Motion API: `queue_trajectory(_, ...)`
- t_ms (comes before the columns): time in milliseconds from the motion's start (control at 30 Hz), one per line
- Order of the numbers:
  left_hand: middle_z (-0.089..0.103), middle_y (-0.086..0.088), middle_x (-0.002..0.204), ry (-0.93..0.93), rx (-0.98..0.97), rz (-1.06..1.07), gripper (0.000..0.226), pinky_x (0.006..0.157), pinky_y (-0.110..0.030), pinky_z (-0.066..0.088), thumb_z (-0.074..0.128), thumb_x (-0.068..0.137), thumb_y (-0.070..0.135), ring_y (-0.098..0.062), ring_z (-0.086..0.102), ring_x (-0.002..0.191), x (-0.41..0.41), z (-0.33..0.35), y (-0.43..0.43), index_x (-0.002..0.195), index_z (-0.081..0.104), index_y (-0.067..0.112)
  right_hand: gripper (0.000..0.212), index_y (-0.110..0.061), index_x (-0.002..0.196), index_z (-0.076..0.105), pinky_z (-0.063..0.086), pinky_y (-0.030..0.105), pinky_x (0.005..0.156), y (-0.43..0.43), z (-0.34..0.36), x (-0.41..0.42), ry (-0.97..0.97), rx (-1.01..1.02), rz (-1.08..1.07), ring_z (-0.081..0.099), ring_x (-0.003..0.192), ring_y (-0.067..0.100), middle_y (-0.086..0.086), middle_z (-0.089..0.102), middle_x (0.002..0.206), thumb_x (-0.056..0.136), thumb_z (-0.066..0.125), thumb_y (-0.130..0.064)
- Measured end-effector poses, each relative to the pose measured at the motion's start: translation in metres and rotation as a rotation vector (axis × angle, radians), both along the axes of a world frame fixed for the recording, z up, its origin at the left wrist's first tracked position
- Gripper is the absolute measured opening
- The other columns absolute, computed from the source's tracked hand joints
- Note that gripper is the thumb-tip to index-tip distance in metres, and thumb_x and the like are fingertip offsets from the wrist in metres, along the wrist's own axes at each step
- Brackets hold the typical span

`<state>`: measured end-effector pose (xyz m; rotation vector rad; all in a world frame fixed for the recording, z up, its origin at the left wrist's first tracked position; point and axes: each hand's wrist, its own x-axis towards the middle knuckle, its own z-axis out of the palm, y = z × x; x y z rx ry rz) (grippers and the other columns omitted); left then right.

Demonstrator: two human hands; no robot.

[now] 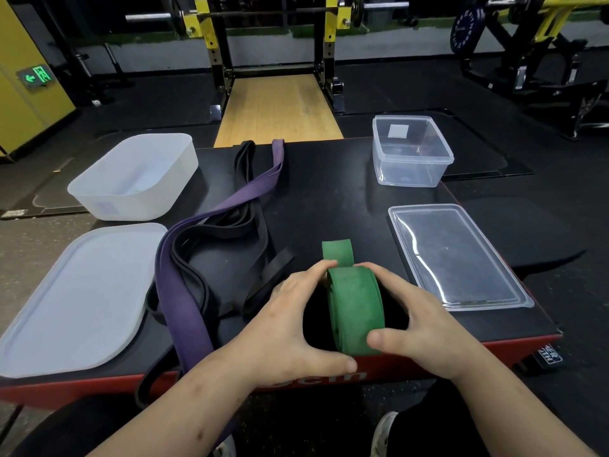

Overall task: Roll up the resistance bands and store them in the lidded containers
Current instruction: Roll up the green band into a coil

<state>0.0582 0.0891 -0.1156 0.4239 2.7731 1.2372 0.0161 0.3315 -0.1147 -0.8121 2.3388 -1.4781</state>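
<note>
We hold the green band (356,311) between both hands near the 6 o'clock edge of the bench (329,192). It is wound into a thick upright roll, and a short loose tail of it sticks out flat on the bench toward 12 o'clock. Our left hand (290,324) curls around the roll's left side, fingers over the top and thumb low at the front. Our right hand (418,318) cups the right side, fingertips on top and thumb pressed to the roll's near face. Both hands are partly closed, gripping the roll between them.

At 10 o'clock from the roll, the purple band (184,305) lies unrolled in a long strip running toward 12 o'clock, its near end hanging over the bench edge. The black bands (227,225) lie tangled beside and under it.

At 10 o'clock on the bench sits the frosted white container (99,192), open, with its white lid (75,301) flat just nearer us at 9 o'clock. At 1 o'clock stands the clear container (412,169), also open, and its clear lid (458,258) lies flat at 3 o'clock, near our right hand but apart from it.
</note>
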Motion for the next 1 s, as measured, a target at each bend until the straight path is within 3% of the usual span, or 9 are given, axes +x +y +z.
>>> queue_trajectory(167,0.041,0.024,0.142,0.007,0.009,0.059,0.116,0.114,-0.036,0.038,0.084,0.055,0.066,-0.002,0.038,0.138,-0.004,-0.003,0.002,0.153,0.026,0.047,0.102,-0.048,0.154,0.037,0.036,0.045,0.119,0.001,-0.001,-0.003,0.007,0.013,0.036,0.042,0.147,0.009,-0.015,0.046,0.155,0.066,0.077,-0.078)
queue_trajectory(300,0.044,0.024,0.142,-0.015,0.052,0.09,0.113,0.114,-0.036,0.038,0.08,0.057,0.07,-0.001,0.04,0.138,-0.005,-0.005,0.001,0.154,0.028,0.044,0.111,-0.059,0.154,0.025,0.032,0.047,0.123,0.004,-0.001,-0.003,-0.025,0.056,0.066,0.035,0.15,0.004,-0.021,0.039,0.16,0.065,0.09,-0.053)
queue_trajectory(467,0.037,0.024,0.147,-0.025,0.033,0.042,0.11,0.116,-0.038,0.036,0.078,0.061,0.071,-0.002,0.031,0.143,-0.003,-0.002,0.004,0.154,0.025,0.046,0.096,-0.053,0.149,0.041,0.039,0.047,0.118,0.001,-0.003,-0.001,0.016,-0.013,-0.018,0.048,0.142,0.011,-0.014,0.054,0.149,0.067,0.089,-0.039)
queue_trajectory(600,0.035,0.026,0.148,-0.018,0.005,0.017,0.111,0.116,-0.039,0.036,0.079,0.06,0.074,-0.007,0.033,0.144,-0.006,-0.003,0.003,0.154,0.03,0.041,0.088,-0.055,0.141,0.047,0.045,0.043,0.112,0.001,-0.007,-0.001,0.05,-0.019,-0.07,0.055,0.135,0.012,-0.013,0.06,0.141,0.064,0.088,-0.044)
queue_trajectory(733,0.041,0.026,0.142,-0.019,-0.011,0.044,0.095,0.115,-0.038,0.036,0.067,0.069,0.074,-0.005,0.036,0.139,-0.007,-0.001,0.005,0.152,0.036,0.038,0.08,-0.066,0.134,0.046,0.046,0.038,0.11,-0.005,-0.01,-0.004,0.056,-0.001,-0.139,0.057,0.131,0.006,-0.021,0.061,0.136,0.063,0.083,-0.058)
queue_trajectory(900,0.039,0.025,0.143,-0.055,0.022,0.096,0.086,0.117,-0.037,0.034,0.05,0.077,0.079,-0.002,0.034,0.14,-0.01,-0.002,0.007,0.154,0.035,0.041,0.088,-0.046,0.146,0.048,0.045,0.041,0.112,-0.011,-0.009,-0.011,0.014,0.097,-0.178,0.053,0.132,0.001,-0.021,0.06,0.139,0.068,0.069,-0.08)
queue_trajectory(1000,0.035,0.028,0.149,-0.039,0.019,0.112,0.088,0.12,-0.026,0.023,0.046,0.079,0.08,0.008,0.024,0.143,-0.009,-0.003,0.007,0.156,0.02,0.048,0.073,-0.044,0.132,0.059,0.042,0.032,0.11,-0.018,-0.001,-0.018,0.039,0.126,-0.235,0.05,0.126,-0.007,-0.023,0.058,0.131,0.069,0.058,-0.08)
